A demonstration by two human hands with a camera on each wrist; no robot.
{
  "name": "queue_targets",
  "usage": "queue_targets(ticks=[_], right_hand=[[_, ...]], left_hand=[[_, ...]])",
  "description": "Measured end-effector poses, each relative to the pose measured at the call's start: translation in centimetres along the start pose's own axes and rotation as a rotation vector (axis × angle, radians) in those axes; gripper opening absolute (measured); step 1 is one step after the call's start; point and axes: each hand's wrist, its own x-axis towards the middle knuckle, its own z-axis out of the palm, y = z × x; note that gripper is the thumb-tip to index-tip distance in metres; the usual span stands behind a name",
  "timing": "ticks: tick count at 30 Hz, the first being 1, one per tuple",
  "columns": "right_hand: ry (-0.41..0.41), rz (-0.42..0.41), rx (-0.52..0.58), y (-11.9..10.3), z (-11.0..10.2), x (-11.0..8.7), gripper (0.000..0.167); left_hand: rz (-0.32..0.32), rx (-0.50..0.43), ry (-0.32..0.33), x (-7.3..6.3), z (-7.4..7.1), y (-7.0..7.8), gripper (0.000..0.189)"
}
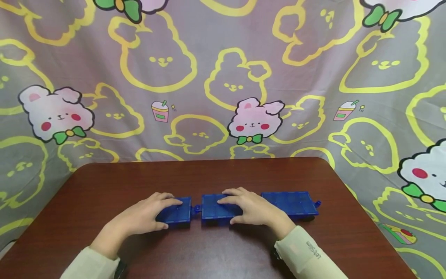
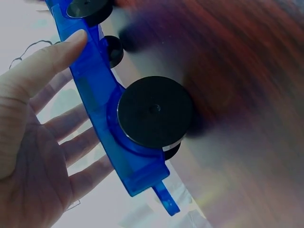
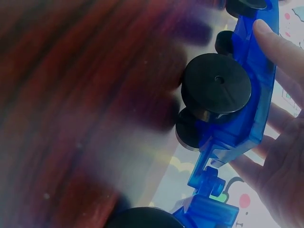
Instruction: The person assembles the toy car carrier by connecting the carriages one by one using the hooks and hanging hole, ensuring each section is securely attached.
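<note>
Three translucent blue toy wagons stand in a row on the table. My left hand [image 1: 143,215] grips the left wagon [image 1: 181,211], its thumb on the near side and fingers across the top and far side. The middle wagon [image 1: 213,208] is held the same way by my right hand [image 1: 258,211]. A small coupling [image 1: 196,209] joins these two. To the right lies the third wagon [image 1: 290,202]. Black wheels [image 2: 154,111] and a free hook [image 2: 167,199] show in the left wrist view. The right wrist view shows another coupling [image 3: 209,180] beyond a black wheel [image 3: 216,85].
The wagons rest on a dark brown wooden table [image 1: 223,252] with rounded far corners. Behind it hangs a grey curtain [image 1: 202,97] printed with cartoon rabbits and yellow outlines. A blue hook [image 1: 318,203] sticks out from the right end of the row.
</note>
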Motion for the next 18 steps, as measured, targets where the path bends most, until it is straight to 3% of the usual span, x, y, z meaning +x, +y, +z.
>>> queue_targets(ticks=[18], right_hand=[[-0.033, 0.01, -0.012, 0.14, 0.08, 0.3, 0.06]], left_hand=[[-0.028, 0.027, -0.004, -0.17, -0.04, -0.1, 0.068]])
